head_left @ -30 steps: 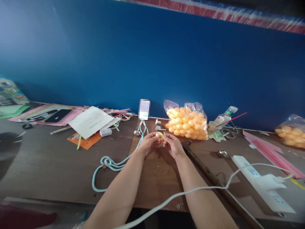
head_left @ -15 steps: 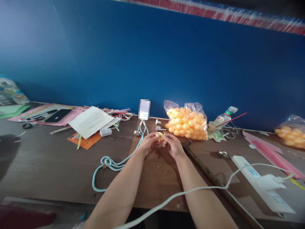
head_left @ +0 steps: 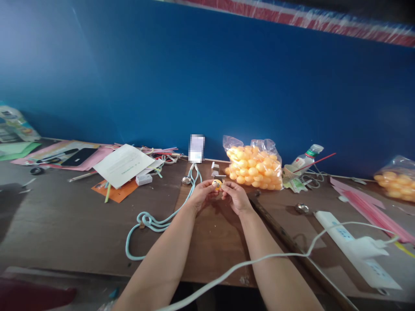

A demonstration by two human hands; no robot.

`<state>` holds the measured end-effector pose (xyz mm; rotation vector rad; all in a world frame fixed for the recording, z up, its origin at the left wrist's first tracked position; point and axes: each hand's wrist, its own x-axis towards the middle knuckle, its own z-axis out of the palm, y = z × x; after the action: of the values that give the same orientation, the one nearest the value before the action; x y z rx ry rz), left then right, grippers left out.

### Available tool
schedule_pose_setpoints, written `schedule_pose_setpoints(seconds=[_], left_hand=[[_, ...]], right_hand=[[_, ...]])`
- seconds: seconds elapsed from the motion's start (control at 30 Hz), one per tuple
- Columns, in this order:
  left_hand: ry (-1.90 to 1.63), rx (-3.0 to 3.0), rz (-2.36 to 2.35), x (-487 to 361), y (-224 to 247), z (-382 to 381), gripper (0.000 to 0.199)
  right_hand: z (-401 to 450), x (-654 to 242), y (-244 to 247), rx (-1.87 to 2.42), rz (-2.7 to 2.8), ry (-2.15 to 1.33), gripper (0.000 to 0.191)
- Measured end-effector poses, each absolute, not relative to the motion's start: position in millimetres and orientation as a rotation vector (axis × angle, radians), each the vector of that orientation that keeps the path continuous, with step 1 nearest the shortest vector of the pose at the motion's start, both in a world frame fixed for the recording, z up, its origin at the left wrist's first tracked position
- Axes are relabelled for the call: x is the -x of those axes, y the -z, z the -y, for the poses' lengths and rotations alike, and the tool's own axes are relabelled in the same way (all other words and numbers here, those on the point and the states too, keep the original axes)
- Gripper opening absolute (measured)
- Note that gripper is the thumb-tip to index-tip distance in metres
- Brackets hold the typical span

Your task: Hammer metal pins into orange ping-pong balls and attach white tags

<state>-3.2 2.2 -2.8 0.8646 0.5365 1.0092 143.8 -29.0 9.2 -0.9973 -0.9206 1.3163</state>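
Pinching a small yellow piece [head_left: 217, 184] in both hands
My left hand [head_left: 202, 196] and right hand [head_left: 238, 201] grip its two sides with thumb and fingertips, over the table [head_left: 214, 246], near the bag [head_left: 254, 168]. What the far fingers do, I cannot tell. I judge that light, even pressure suits it; a hard squeeze could dent it or pop it loose. I'd anchor with the left, make only small adjustments with the right, and avoid covering its pale patch.

Cluttered workroom table [head_left: 81, 220], seemingly indoors.
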Motion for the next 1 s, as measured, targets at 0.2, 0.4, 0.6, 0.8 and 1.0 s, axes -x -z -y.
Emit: schedule_pose_setpoints(seconds=[0.2, 0.4, 0.6, 0.8, 1.0], left_hand=[[-1.011, -0.880, -0.561, 3, 3, -2, 0.040], [-1.003, -0.939, -0.585, 3, 11, -6, 0.045], [-1.024, -0.979, -0.572, 3, 15, -9, 0.044], [-1.040, -1.026, -0.572, 3, 20, -11, 0.047], [-1.017, -1.028, -0.572, 4, 16, -10, 0.048]], right_hand=[[28, -144, -9, 1.014, 0.948, -1.292, 0.025], [28, -145, -8, 1.051, 0.970, -1.261, 0.027], [28, -144, -6, 1.049, 1.000, -1.233, 0.028], [28, -144, -6, 1.048, 1.059, -1.179, 0.027], [30, -142, -7, 1.048, 1.048, -1.188, 0.031]])
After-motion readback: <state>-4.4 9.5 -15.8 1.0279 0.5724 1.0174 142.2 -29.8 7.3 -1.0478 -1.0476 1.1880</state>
